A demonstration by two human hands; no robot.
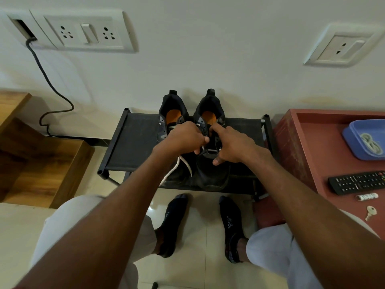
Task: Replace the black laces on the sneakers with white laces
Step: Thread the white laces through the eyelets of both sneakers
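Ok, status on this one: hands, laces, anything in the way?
Left hand pinching white lace at right-side sneaker. Right hand on that sneaker, index finger extended. Both sneakers on black rack. Nothing blocking.

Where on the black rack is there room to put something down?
The bare patch is on the rack, left of the sneakers, out to its left rail. A thinner strip lies right of the sneakers. The middle is crowded: both sneakers, the left hand pinching the white lace, and the right hand.
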